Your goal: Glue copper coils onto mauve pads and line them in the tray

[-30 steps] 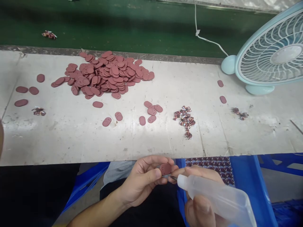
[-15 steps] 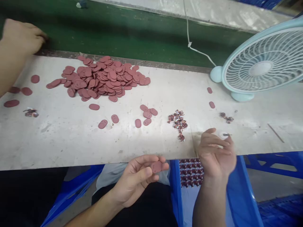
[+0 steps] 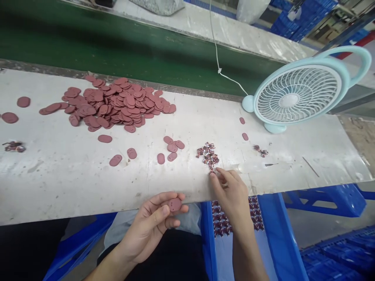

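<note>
Left hand (image 3: 140, 230): clamped on one dark-red oval disc (image 3: 175, 204), thumb over its near edge, fingers behind; disc marked with small dark spots, held in front of the near edge of the surface (image 3: 187, 175). Unchanged in grip from a second ago.

Right hand (image 3: 238, 197): changed. A second ago, wrapped around a translucent squeeze bottle beside the disc; half a second ago, empty-looking and raised over the surface; now reaching to the near end of a cluster of small dark-red and white ornaments (image 3: 208, 153). Thumb and forefinger nearly together at the nearmost ornament (image 3: 211, 171); whether it is clamped cannot be told. By judgement, the bottle work has given way to picking from the cluster, the disc kept ready in the other hand.

Also present: heap of oval discs (image 3: 120, 102), far left of the cluster; loose oval discs (image 3: 172, 147), between heap and cluster; blue crate (image 3: 288, 238) below the near edge, with similar ornaments in rows; pale-blue fan (image 3: 288, 100), far right.
</note>
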`<state>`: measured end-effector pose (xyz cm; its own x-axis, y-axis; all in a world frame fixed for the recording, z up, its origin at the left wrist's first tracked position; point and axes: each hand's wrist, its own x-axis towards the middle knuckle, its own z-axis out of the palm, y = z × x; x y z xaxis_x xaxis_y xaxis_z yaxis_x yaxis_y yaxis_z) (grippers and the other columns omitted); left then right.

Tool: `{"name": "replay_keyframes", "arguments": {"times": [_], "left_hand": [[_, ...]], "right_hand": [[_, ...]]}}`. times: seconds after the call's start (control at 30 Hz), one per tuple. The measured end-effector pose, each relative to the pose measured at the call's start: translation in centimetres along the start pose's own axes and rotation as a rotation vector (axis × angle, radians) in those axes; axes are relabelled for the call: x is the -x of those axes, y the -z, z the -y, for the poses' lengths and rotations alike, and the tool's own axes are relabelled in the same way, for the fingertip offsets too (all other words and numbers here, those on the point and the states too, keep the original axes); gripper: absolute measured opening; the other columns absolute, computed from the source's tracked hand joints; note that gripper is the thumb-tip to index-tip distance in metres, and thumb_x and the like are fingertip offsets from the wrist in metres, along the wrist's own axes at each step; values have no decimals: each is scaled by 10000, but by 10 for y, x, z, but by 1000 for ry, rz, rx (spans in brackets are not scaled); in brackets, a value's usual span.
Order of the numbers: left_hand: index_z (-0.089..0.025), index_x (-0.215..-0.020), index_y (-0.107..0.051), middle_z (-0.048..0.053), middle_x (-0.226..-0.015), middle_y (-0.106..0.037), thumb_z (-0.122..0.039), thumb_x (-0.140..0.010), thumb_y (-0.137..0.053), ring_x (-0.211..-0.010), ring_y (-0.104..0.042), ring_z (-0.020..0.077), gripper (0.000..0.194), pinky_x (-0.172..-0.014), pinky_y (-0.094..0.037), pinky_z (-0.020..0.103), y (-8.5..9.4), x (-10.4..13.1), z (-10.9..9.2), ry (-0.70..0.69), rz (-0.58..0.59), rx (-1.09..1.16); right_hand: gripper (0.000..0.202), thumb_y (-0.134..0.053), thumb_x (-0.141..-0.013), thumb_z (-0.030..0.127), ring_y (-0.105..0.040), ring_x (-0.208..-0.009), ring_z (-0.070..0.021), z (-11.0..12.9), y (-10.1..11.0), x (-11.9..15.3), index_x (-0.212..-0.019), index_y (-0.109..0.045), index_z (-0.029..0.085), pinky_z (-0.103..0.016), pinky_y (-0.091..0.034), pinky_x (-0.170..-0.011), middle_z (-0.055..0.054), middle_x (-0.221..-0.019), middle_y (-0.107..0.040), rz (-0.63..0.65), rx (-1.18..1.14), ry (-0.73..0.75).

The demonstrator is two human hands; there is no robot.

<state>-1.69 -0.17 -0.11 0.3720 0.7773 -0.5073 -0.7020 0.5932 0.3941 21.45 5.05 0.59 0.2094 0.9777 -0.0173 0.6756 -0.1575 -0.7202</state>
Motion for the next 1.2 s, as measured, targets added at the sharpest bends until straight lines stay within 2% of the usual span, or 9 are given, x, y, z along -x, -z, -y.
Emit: {"name": "replay_keyframes", "arguments": {"times": [0.03, 0.1, 0.17, 0.27, 0.4, 0.5, 0.77, 1.0, 1.2], "left_hand": [[-212, -1062, -772, 78, -1184, -758, -223, -859, -730, -994, -742, 222, 207, -674, -610, 192, 0, 0, 0, -2, -3, -11], [-216, -1063, -773, 79, -1185, -759, -220, -857, -733, -988, -742, 212, 209, -662, -598, 177, 0, 1, 1, -11, -22, -25], [-221, -1059, -775, 80, -1195, -758, -211, -850, -741, -1007, -740, 212, 212, -688, -593, 174, 2, 1, 2, -25, -44, -35], [-224, -1029, -783, 86, -1210, -755, -196, -824, -769, -1060, -730, 230, 207, -746, -590, 188, 3, 0, 4, -43, -66, -57], [-242, -999, -791, 72, -1164, -776, -185, -792, -800, -1065, -730, 234, 214, -772, -585, 209, 0, -3, 8, -59, -33, -100], [-251, -991, -793, 57, -1143, -785, -186, -781, -811, -1051, -731, 225, 221, -833, -589, 257, -4, -4, 10, -90, 19, -137], [-234, -999, -759, 49, -1181, -757, -92, -807, -763, -975, -727, 165, 238, -878, -577, 275, -2, -4, 13, -148, 122, -213], [-210, -855, -771, 44, -1150, -757, -58, -776, -779, -945, -731, 166, 171, -867, -578, 273, 1, -3, 14, -156, 83, -302], [-222, -782, -807, 60, -1106, -781, -105, -795, -773, -1049, -712, 229, 122, -931, -565, 332, 0, -3, 15, -202, 4, -417]], "right_hand": [[217, -661, -897, 360, -608, -831, -215, 1, -2, -2, -1054, -732, 226, -374, -514, -767, -48, -908, -634, 4, 180, 48], [198, -643, -909, 370, -619, -852, -225, 1, -3, -2, -1019, -732, 232, -389, -505, -778, -53, -941, -637, 25, 234, 61], [169, -662, -902, 372, -622, -821, -200, 3, 3, 5, -978, -732, 238, -334, -518, -689, -49, -949, -638, 48, 118, 33], [114, -713, -877, 330, -632, -751, -166, 10, 13, 26, -959, -735, 254, -254, -517, -549, -37, -916, -662, 132, -224, -10], [185, -730, -857, 190, -690, -737, -158, 26, 14, 55, -1002, -755, 302, -232, -579, -571, -20, -921, -720, 335, -566, 1], [247, -707, -866, 148, -708, -712, -146, 36, 4, 65, -1025, -758, 330, -226, -600, -587, -6, -919, -744, 390, -664, -1], [186, -708, -872, 171, -696, -649, -124, 44, -3, 62, -995, -775, 292, -209, -587, -589, 0, -823, -755, 390, -589, -20], [108, -726, -858, 187, -668, -632, -111, 44, 5, 58, -932, -765, 256, -193, -561, -574, 2, -812, -746, 445, -515, -38], [59, -734, -870, 233, -733, -803, -164, 41, 6, 57, -918, -752, 262, -249, -610, -684, -22, -916, -764, 493, -650, -124]]}}
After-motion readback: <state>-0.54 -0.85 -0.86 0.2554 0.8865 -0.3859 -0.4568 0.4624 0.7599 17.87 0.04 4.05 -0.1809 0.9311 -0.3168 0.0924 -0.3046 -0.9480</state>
